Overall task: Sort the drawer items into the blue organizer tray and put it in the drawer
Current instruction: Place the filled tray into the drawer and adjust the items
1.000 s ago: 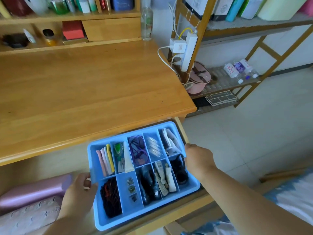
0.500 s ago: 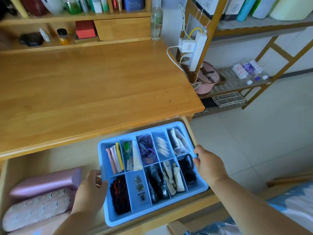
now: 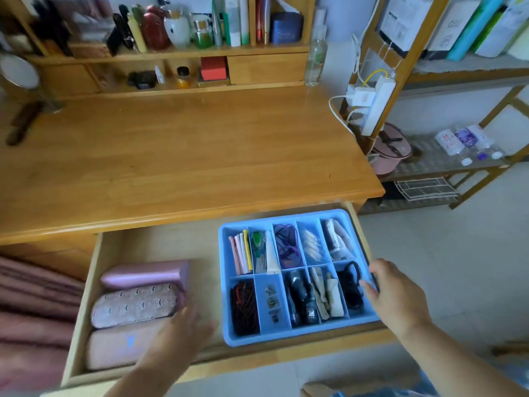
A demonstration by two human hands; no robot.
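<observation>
Blue organizer tray [image 3: 297, 338], compartments filled, sits in the right end of the open wooden drawer [image 3: 160, 245], so the placing step looks all but done. Right hand [image 3: 393, 296] rests loose-fingered on its right rim; left hand [image 3: 183, 330], blurred with fingers apparently spread, hovers left of it beside three pink cases [image 3: 137, 303]. Likely next: release, then close the drawer.

A home bedroom with a dressing corner: a wooden worktop [image 3: 183, 156] beyond the fingers carries a shelf of cosmetic bottles [image 3: 177, 32] and a round mirror [image 3: 17, 71], while a storage rack [image 3: 446, 164] stands off to their right on tiled floor [image 3: 458, 253].
</observation>
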